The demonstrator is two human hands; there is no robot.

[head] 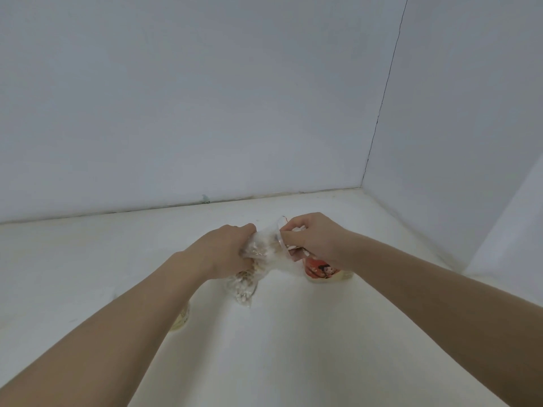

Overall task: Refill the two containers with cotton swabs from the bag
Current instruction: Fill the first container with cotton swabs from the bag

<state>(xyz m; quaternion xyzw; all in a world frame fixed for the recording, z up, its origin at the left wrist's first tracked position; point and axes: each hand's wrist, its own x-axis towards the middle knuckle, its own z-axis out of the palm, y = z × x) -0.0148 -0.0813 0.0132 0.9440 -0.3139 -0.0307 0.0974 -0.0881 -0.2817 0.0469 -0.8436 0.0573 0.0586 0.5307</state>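
At the far left, half hidden under the left forearm, a pale round container (181,318) stands on the white worktop (88,259); only a sliver of its side shows, and its contents cannot be made out. Further right, the left hand (226,248) is raised above the worktop with its fingers (245,264) wrapped tight around the middle of a clear plastic bag (249,277). The bag is crumpled in that grip, and its lower end hangs down below the hand toward the worktop, packed with cotton swabs (244,284) that show through the plastic as a tan and white cluster. The bag's upper end stretches rightward to the right hand (316,239), whose fingers (289,237) are pinched shut on the loose plastic near the bag's mouth, just beside the left hand. Whether any swabs are held in that pinch is unclear, since the plastic is blurred there. Directly below the right hand and partly covered by it, a second container (321,271) stands on the worktop, with a red label bearing a cartoon figure and a pale rim. Plain white walls (205,98) rise behind the worktop and along its right side.
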